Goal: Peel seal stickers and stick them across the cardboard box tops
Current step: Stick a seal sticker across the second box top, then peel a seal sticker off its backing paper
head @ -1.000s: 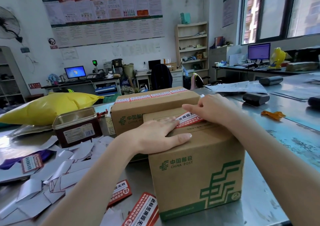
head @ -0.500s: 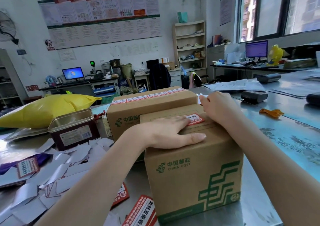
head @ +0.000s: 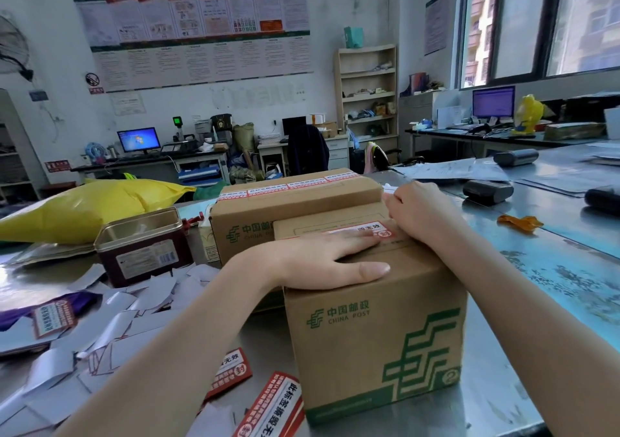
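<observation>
Both my hands are on top of the near cardboard box [head: 375,329], pressing a seal sticker [head: 375,230] down.

My left hand [head: 322,257] lies flat and unclenched, fingers straight over the sticker across the box top. My right hand [head: 424,213] rests at the sticker's far end with fingers curled; I cannot tell whether it pinches anything. The box stands near the bench's [head: 553,285] front edge, touching a second sealed box [head: 295,208] behind it. Loose stickers [head: 271,406] lie at the front edge.

We see both forearms bare from the frame's lower edge up to the wrists, no sleeve reaching into view; our left hand [head: 322,255] wears no glove, ring or watch; our right hand [head: 422,212] likewise; the thumbnail is short and unpainted.
</observation>
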`<state>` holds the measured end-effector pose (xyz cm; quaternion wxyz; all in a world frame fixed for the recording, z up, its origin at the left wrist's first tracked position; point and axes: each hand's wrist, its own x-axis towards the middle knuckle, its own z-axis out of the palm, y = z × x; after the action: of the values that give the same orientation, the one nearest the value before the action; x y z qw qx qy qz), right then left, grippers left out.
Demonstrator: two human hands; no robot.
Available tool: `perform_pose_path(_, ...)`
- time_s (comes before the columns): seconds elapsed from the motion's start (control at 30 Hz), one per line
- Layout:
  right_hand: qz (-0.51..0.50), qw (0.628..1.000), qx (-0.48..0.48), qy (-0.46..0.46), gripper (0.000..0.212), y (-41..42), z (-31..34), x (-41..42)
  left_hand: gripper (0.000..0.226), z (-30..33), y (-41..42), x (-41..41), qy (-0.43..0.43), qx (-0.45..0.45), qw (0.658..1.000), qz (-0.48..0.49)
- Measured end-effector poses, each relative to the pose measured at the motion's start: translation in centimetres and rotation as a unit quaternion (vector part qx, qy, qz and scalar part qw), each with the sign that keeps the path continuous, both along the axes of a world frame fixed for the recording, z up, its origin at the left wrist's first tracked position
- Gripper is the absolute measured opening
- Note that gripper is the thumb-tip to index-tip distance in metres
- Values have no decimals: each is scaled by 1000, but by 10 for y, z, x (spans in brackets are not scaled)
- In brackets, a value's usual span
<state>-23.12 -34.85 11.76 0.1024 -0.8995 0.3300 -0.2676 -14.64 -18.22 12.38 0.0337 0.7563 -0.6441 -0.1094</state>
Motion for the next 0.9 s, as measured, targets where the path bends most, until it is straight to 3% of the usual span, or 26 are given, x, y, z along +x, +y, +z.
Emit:
perform_pose_path(0.2, 44, 999, -19, 25, 21, 23, -2, 4, 65, -3, 34, 8, 7, -28, 998, 55)
perform_pose_path(0.33, 99, 994, -12, 54, 35, 52, -7, 9, 63, -13, 55, 10, 9, -85, 993, 80)
perform_pose_path(0.53, 225, 972, -3, 69, 33, 110, -5, 17, 52, -34, 99, 19, -15, -199, 967, 157)
perform_pose_path(0.77, 312, 949, -15, 44, 32, 175, -10, 28, 36, -51, 155, 37, -67, -216, 940, 256)
perform_pose_path(0.9, 309, 948, -18, 72, 29, 198, -22, 46, 31, -61, 181, 49, -90, -189, 933, 293)
